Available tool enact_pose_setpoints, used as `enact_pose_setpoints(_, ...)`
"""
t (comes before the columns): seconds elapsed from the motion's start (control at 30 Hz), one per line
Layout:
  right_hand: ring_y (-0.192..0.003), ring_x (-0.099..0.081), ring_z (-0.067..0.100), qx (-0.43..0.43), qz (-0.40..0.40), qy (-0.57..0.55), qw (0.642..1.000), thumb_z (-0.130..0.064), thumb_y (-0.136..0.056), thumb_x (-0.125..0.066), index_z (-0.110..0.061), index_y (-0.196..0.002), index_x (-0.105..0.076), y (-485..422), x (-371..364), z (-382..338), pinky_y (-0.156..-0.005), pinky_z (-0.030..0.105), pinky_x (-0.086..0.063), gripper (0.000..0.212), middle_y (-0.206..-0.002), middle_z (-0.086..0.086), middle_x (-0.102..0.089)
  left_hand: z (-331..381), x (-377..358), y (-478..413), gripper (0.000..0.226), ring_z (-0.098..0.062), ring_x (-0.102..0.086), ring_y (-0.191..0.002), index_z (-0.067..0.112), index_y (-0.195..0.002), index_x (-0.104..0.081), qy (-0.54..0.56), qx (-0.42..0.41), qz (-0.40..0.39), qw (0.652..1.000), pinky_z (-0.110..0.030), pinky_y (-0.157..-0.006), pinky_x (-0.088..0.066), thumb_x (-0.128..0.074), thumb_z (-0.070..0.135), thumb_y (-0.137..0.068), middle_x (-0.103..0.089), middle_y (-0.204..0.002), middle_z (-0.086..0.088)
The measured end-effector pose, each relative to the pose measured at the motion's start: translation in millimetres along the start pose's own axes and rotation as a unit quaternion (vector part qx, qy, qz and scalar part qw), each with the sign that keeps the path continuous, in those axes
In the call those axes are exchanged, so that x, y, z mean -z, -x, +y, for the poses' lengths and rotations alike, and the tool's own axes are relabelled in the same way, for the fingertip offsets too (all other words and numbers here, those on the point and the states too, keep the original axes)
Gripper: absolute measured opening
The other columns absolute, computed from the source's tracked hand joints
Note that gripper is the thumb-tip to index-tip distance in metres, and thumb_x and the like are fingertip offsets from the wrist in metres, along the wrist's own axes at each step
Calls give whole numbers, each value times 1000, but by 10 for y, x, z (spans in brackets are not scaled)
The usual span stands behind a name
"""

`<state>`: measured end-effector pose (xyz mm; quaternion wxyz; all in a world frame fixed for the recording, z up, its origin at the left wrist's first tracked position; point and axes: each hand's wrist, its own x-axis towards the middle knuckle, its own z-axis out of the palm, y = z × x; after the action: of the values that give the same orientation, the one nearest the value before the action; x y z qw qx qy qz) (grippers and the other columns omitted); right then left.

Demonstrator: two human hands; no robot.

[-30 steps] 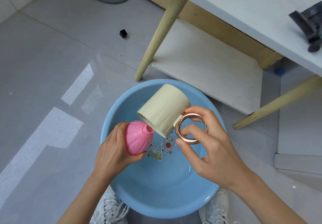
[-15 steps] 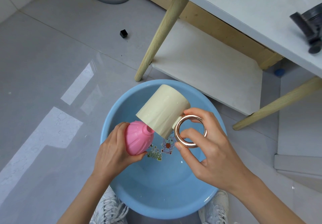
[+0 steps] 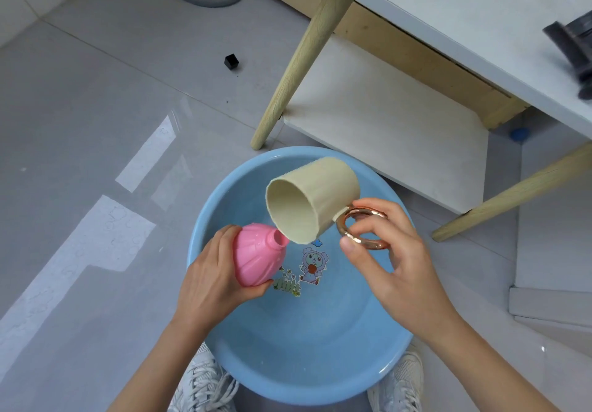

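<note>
Since the earlier frame the cream cup (image 3: 315, 198) has tipped back, so that its open mouth now faces up and left and no longer covers the neck of the pink bottle (image 3: 259, 259). The right hand (image 3: 394, 270) pinches the cup's copper ring handle (image 3: 362, 230) between thumb and curled fingers and holds the cup above the far half of the blue basin (image 3: 304, 331). The left hand (image 3: 211, 280) is wrapped round the bottle body, with the neck aimed up and right, just below the cup's lower rim; whether the two touch cannot be determined. Both items are inside the basin's outline. The basin's far rim lies near the foot of the wooden table leg (image 3: 298, 69) and the edge of the white shelf (image 3: 384, 117). Open tiled floor (image 3: 96, 123) extends to the left.
</note>
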<state>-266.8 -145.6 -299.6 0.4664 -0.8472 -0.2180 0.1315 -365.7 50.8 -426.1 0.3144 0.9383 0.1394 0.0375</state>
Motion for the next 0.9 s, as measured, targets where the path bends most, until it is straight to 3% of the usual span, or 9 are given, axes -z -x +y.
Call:
enact_pose_setpoints(0.13, -92, -61, -3, -172, 46, -128, 976, -22, -87, -69, -11, -83, -69, -91, 40, 71, -79, 8, -43, 12, -108, 4, -64, -27, -30, 2, 102, -29, -64, -97, 14, -123, -40, 5, 8, 5, 1000, -34, -74, -53, -90, 48, -40, -60, -122, -7)
enact_pose_setpoints(0.27, -80, -60, -5, -227, 63, -112, 965, -22, -89, -64, -16, -83, -70, -134, 89, 273, -72, 3, -40, 10, -101, 2, -67, -30, -42, 14, 102, -28, -65, -94, 10, -124, -46, -2, 20, 6, 1000, -33, -73, -53, -89, 48, -41, -63, -116, -6)
enact_pose_setpoints(0.4, -84, -58, -6, -202, 62, 9, 977, -18, -88, -67, -12, -83, -69, -113, 74, 589, -77, 2, -38, 8, -105, 3, -62, -10, -41, 10, 99, -29, -65, -88, 12, -121, -45, 0, 21, 10, 1000, -32, -67, -52, -90, 45, -40, -63, -108, -5)
enact_pose_setpoints(0.53, -87, -57, -7, -143, 60, 126, 980, -14, -84, -71, -8, -81, -67, -14, -12, 886, -84, 4, -38, 7, -107, 3, -53, -19, -47, 12, 103, -30, -65, -93, 10, -126, -44, -20, 17, 6, 1000, -35, -72, -53, -91, 46, -41, -63, -115, -7)
enact_pose_setpoints(0.63, -97, -57, 13, -101, 49, 196, 974, -14, -82, -73, -7, -79, -65, 47, -93, 1070, -90, 20, -42, 11, -106, 3, -47, -35, -57, 8, 107, -32, -64, -97, 7, -128, -45, -37, 9, 2, 999, -39, -74, -54, -91, 46, -41, -62, -119, -10)
enact_pose_setpoints(0.7, -104, -54, 25, -99, 35, 230, 968, -14, -82, -73, -6, -79, -65, 65, -149, 1161, -89, 20, -35, 11, -108, 8, -48, -40, -69, 7, 105, -32, -64, -97, 6, -127, -46, -47, 1, -2, 999, -39, -73, -54, -92, 45, -41, -62, -119, -11)
enact_pose_setpoints(0.9, -106, -52, 34, -116, 12, 275, 954, -16, -83, -71, -4, -79, -66, 58, -300, 1346, -89, 32, -41, 14, -109, 17, -50, -43, -73, 10, 102, -31, -64, -97, 7, -126, -48, -52, 0, -8, 999, -39, -71, -54, -91, 46, -42, -61, -119, -8)
